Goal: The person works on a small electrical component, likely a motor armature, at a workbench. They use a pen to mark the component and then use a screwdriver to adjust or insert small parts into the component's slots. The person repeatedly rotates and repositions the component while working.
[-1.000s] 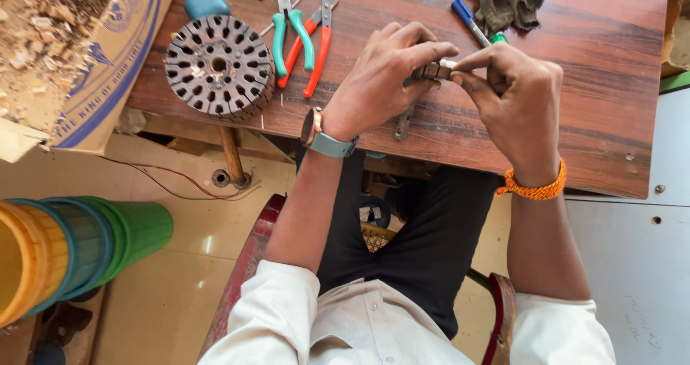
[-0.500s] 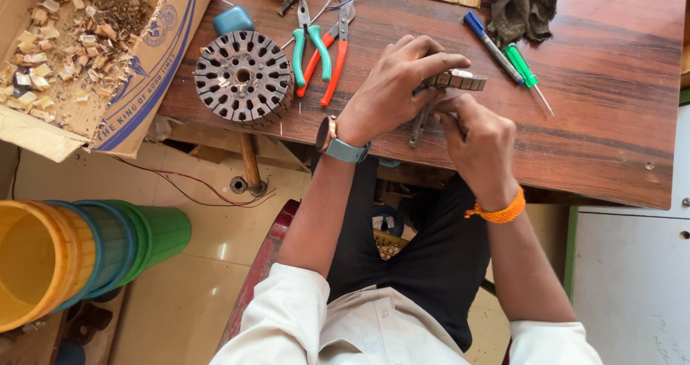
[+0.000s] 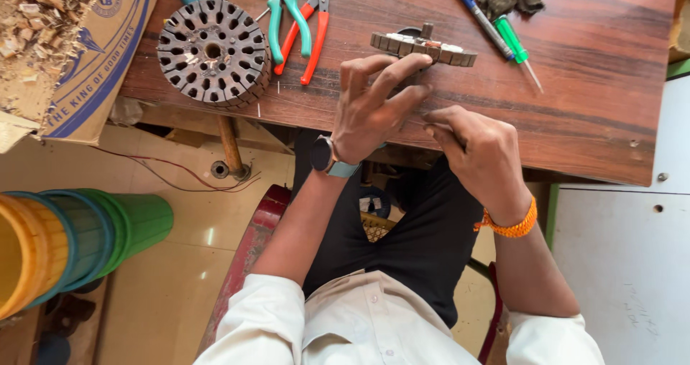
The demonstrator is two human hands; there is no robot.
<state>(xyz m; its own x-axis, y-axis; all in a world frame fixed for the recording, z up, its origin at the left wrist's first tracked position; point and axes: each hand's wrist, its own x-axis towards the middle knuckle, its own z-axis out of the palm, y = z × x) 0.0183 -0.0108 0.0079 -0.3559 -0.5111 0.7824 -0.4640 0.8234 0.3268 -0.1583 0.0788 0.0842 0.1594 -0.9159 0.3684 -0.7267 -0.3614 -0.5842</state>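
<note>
Left fingers spread against ring stack

we're reaching both forearms out ahead of us. our left hand is spreading its fingers forward, palm down, while our right hand is curling loosely, fingertips pinching together beside it.

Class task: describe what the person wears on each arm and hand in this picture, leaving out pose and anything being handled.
Both hands are bare, no gloves. The left hand has a wristwatch with a dark round face and light blue strap. The right hand has an orange beaded band at the wrist. White shirt sleeves are rolled up near the elbows, leaving the forearms uncovered.
</note>
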